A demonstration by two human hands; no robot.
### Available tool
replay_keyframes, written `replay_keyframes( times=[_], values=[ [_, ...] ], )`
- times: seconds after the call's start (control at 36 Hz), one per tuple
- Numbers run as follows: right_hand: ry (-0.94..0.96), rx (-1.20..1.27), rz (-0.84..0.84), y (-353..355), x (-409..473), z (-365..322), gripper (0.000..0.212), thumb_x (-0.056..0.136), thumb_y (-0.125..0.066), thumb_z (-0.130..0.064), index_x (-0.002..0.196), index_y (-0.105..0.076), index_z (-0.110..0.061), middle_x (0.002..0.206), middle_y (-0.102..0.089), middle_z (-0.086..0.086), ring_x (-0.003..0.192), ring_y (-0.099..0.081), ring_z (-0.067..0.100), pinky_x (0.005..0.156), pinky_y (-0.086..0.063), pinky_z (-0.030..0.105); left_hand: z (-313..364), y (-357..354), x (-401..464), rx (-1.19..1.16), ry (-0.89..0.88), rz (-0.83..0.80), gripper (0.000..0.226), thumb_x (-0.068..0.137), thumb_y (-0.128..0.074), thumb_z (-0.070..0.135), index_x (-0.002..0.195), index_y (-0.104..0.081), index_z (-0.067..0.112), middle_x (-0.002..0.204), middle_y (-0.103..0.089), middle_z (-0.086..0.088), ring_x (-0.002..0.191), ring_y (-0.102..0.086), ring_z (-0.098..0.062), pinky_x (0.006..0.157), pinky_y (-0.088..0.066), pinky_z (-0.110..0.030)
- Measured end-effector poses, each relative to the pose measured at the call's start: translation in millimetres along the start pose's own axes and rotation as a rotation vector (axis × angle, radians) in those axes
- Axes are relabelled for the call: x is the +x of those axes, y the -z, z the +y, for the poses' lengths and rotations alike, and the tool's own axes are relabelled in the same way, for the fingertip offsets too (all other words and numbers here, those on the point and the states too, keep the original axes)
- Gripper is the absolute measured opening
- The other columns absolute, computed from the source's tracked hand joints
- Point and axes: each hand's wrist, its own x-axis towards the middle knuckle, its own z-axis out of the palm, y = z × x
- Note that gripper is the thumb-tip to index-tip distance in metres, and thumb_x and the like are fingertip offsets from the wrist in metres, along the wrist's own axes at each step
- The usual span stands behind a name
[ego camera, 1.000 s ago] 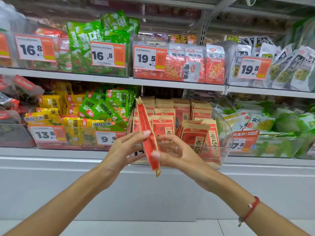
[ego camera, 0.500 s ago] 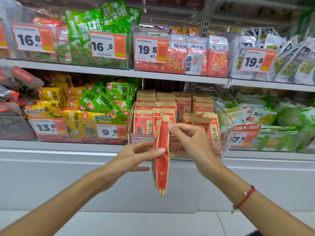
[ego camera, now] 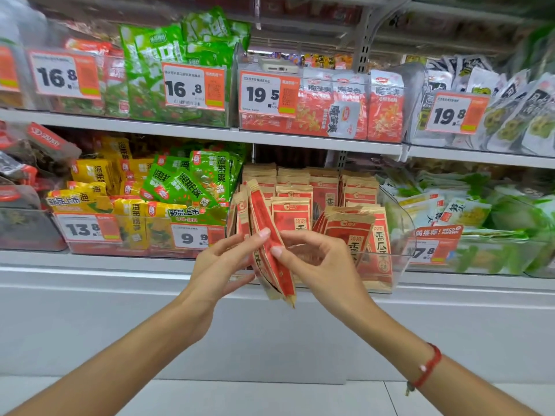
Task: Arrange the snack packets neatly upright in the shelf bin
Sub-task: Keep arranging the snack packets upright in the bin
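A small stack of red and tan snack packets [ego camera: 268,235] is held edge-on in front of the clear shelf bin [ego camera: 399,232]. My left hand [ego camera: 222,265] grips the stack from the left, its thumb on the front edge. My right hand [ego camera: 312,262] pinches the stack from the right with thumb and fingers. Inside the bin, more of the same packets [ego camera: 354,232] stand in rows, the front right ones leaning forward.
A bin of yellow and green packets [ego camera: 156,202] sits to the left, green and white packs [ego camera: 468,211] to the right. The upper shelf [ego camera: 300,139] carries bins with orange price tags. A phone [ego camera: 277,66] lies on the upper middle bin. Below runs a white shelf front.
The packets have tilted from hanging straight down to leaning top-left, and rose toward the bin's front left. Both hands moved up with them; the right hand dropped from the packet top to its middle.
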Motion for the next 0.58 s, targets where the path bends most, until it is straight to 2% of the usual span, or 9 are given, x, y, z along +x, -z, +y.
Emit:
replay_keyframes(
  times=[0.06,0.11,0.17,0.22,0.36,0.44,0.47,0.53,0.58],
  values=[
    [0.023,-0.046,0.024,-1,-1,0,0.026,0.081,-0.074,-0.030,0.108,-0.071,-0.029,0.090,-0.072,-0.012,0.082,-0.065,0.000,0.075,-0.053,0.021,3,-4,-3,-0.034,-0.029,0.101,0.075,0.056,-0.079,0.047,0.122,-0.060,0.018,0.110,-0.071,0.004,0.095,-0.069,-0.005,0.084,-0.056,-0.028],
    [0.049,-0.180,0.052,-3,-3,1,0.040,0.075,-0.075,-0.043,0.113,-0.068,-0.033,0.090,-0.067,-0.015,0.083,-0.061,-0.001,0.073,-0.051,0.018,5,-8,-5,-0.037,-0.071,0.155,0.060,0.060,-0.079,0.043,0.112,-0.060,0.021,0.103,-0.070,0.008,0.089,-0.067,0.000,0.079,-0.054,-0.025],
    [0.071,-0.286,0.059,-7,-3,2,0.050,0.072,-0.076,-0.048,0.119,-0.065,-0.032,0.090,-0.063,-0.017,0.083,-0.058,0.000,0.073,-0.051,0.020,6,-10,-6,-0.016,-0.103,0.159,0.034,0.066,-0.079,0.040,0.093,-0.061,0.028,0.084,-0.071,0.019,0.073,-0.066,0.009,0.072,-0.051,-0.021],
    [0.088,-0.296,0.049,-6,0,4,0.048,0.076,-0.075,-0.042,0.121,-0.064,-0.031,0.091,-0.065,-0.016,0.080,-0.060,0.004,0.073,-0.053,0.027,8,-11,-7,-0.001,-0.133,0.132,0.020,0.073,-0.077,0.036,0.083,-0.060,0.032,0.067,-0.069,0.025,0.064,-0.064,0.013,0.071,-0.049,-0.021],
    [-0.112,-0.063,-0.037,17,15,7,0.045,0.084,-0.070,-0.028,0.128,-0.059,-0.027,0.100,-0.071,-0.011,0.090,-0.067,0.005,0.075,-0.058,0.024,13,-1,-4,0.075,-0.162,0.052,0.018,0.080,-0.068,0.043,0.095,-0.071,0.033,0.085,-0.075,0.016,0.082,-0.067,0.007,0.085,-0.047,-0.021],
    [-0.223,0.128,-0.077,27,17,7,0.038,0.086,-0.066,-0.027,0.124,-0.059,-0.031,0.101,-0.073,-0.006,0.093,-0.069,0.009,0.076,-0.059,0.032,12,5,2,0.132,-0.134,0.003,0.027,0.078,-0.069,0.042,0.103,-0.071,0.032,0.103,-0.073,0.017,0.104,-0.064,-0.002,0.098,-0.044,-0.029],
    [-0.228,0.151,-0.084,27,17,6,0.035,0.087,-0.066,-0.027,0.120,-0.060,-0.034,0.100,-0.074,-0.007,0.092,-0.070,0.009,0.075,-0.059,0.032,11,6,3,0.128,-0.121,-0.011,0.030,0.078,-0.070,0.041,0.107,-0.069,0.031,0.108,-0.071,0.014,0.107,-0.064,-0.006,0.095,-0.047,-0.030],
    [-0.199,0.100,-0.058,25,17,6,0.027,0.087,-0.066,-0.026,0.111,-0.061,-0.038,0.098,-0.073,-0.009,0.092,-0.069,0.007,0.075,-0.058,0.028,8,4,4,0.040,-0.103,-0.039,0.030,0.084,-0.069,0.028,0.113,-0.065,0.022,0.113,-0.070,0.005,0.101,-0.068,-0.008,0.076,-0.056,-0.022],
    [-0.116,-0.104,0.019,23,16,7,0.026,0.088,-0.066,-0.029,0.110,-0.060,-0.041,0.101,-0.070,-0.016,0.097,-0.065,0.001,0.081,-0.057,0.027,5,-1,3,-0.037,-0.101,-0.022,0.031,0.087,-0.067,0.018,0.117,-0.061,0.013,0.112,-0.070,-0.001,0.093,-0.070,-0.008,0.062,-0.055,-0.016]
  ],
)
